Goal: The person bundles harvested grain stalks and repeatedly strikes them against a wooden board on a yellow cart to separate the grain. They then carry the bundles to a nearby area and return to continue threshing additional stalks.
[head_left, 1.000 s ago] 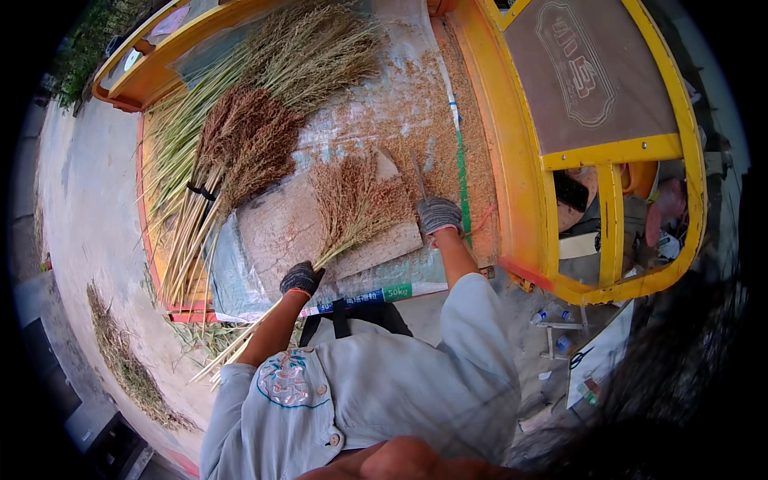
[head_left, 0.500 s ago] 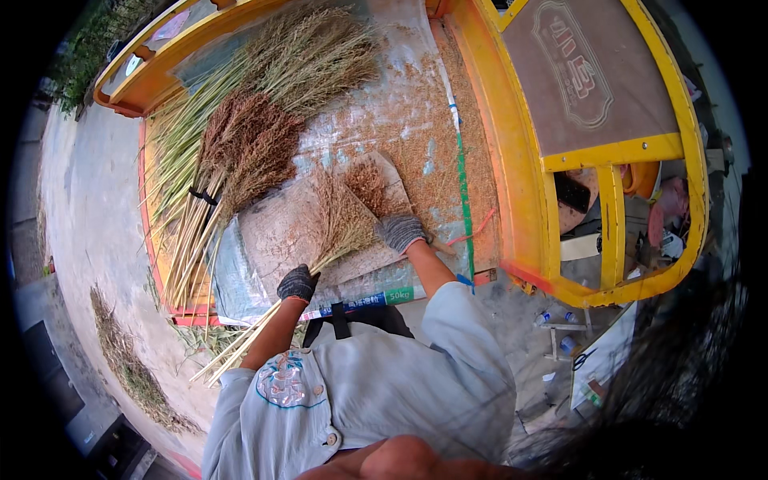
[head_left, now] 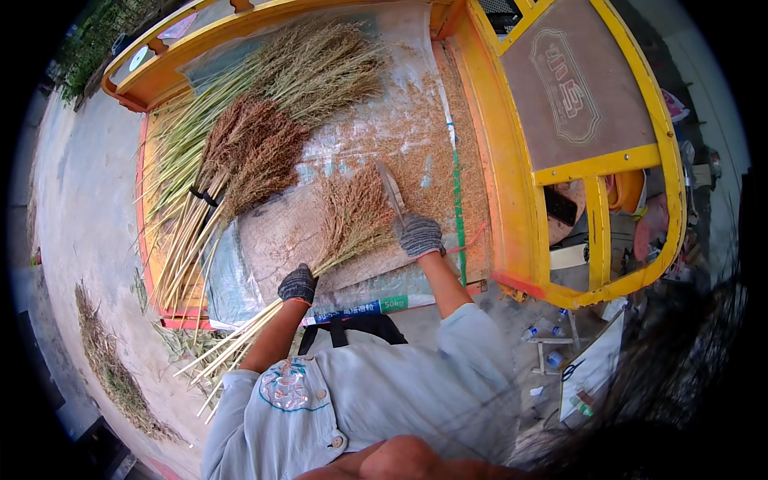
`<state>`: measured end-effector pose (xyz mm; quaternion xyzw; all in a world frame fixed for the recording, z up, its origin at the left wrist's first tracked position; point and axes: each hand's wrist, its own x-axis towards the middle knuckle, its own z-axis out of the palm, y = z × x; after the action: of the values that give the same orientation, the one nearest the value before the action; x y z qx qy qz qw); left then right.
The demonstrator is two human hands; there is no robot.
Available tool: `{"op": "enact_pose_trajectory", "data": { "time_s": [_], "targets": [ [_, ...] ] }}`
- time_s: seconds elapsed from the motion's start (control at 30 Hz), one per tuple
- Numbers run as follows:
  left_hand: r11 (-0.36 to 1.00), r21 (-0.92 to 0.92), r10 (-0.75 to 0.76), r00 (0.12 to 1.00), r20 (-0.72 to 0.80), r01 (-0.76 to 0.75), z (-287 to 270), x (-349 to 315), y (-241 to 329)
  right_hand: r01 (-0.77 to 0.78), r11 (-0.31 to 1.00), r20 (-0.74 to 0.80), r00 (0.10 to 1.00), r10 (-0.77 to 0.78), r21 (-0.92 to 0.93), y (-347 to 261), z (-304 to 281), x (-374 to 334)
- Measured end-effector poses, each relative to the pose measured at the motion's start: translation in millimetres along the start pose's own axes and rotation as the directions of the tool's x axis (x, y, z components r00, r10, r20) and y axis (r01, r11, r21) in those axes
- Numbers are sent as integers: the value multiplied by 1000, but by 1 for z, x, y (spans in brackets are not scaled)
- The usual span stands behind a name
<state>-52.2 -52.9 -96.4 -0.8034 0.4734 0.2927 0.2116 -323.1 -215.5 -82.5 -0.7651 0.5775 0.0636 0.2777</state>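
My left hand [head_left: 298, 285], in a grey knit glove, is closed round the pale stalks of a sorghum bunch [head_left: 358, 210]. Its reddish seed heads lie on a flat, seed-dusted board [head_left: 272, 240], and the stalk ends pass back beneath my left forearm. To the right of the heads, my gloved right hand [head_left: 419, 235] grips a knife with a long, flat, narrow blade [head_left: 390, 189] pointing away from me. The blade stands beside the seed heads; I cannot tell whether it touches them. The knife's handle is hidden in my fist.
A reddish bundle [head_left: 252, 148] tied with a black band and a greener pile [head_left: 320, 64] lie at the far left. Loose grain covers the plastic sheet [head_left: 408, 104]. A yellow metal frame [head_left: 512, 184] borders the right side. Cut stalks [head_left: 116, 368] lie on the ground at left.
My right hand has shifted slightly right, and the knife has swung from across the seed heads to their right side. The left hand keeps its grip on the stalks.
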Motion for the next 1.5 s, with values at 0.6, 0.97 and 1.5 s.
{"op": "enact_pose_trajectory", "data": {
  "time_s": [0.6,0.97,1.5],
  "targets": [
    [997,35,73,997,26,-74,-1,1,-17,-402,915,165,906,390,45,63,5,42],
    [992,-65,112,993,41,-109,18,-1,-36,175,985,342,925,-164,-1,-31,86,-23],
    [1000,23,16,999,29,-16,10,-11,-5,388,921,240,895,-376,-5,-55,102,-39]
  ]
}}
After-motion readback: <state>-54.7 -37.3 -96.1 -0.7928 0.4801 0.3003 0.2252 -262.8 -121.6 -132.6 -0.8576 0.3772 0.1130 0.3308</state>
